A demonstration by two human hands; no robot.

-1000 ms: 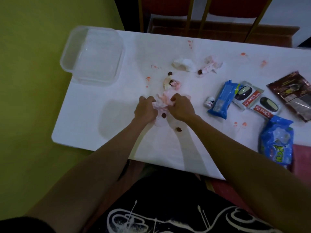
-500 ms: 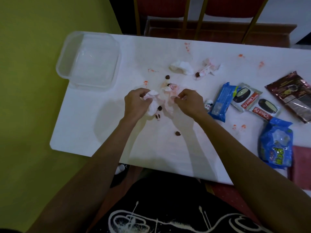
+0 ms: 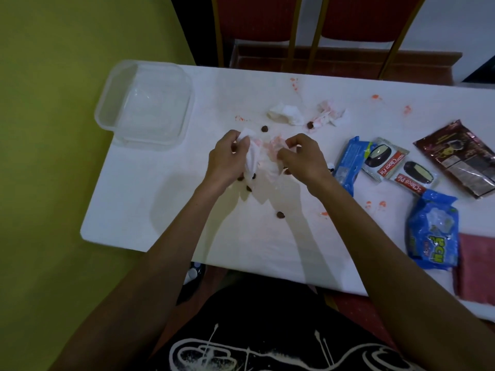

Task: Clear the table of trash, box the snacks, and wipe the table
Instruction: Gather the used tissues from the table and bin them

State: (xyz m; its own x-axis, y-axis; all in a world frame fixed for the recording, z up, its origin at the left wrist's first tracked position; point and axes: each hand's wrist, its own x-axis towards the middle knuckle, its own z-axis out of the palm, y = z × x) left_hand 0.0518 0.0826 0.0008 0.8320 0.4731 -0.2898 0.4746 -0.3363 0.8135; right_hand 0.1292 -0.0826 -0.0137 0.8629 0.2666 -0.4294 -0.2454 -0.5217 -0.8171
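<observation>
A second earlier my left hand point(image 3: 225, 162) and right hand point(image 3: 302, 159) were bunched together on the desk point(image 3: 160, 210). By now I had raised and parted them, the left clenched round the stained tissue point(image 3: 257, 162), the right pinching its pink edge, at mid-desk. Brown crumbs point(image 3: 280, 215) lay loose below, so I judged the trash-clearing barely begun.

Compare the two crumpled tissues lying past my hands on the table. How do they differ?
The white tissue is clean; the stained tissue carries red smears. The white tissue is bunched into a rounder wad, while the stained tissue is spread out and ragged. A brown crumb sits against the stained tissue; none touches the white tissue. Both are crumpled and lie on the table.
</observation>
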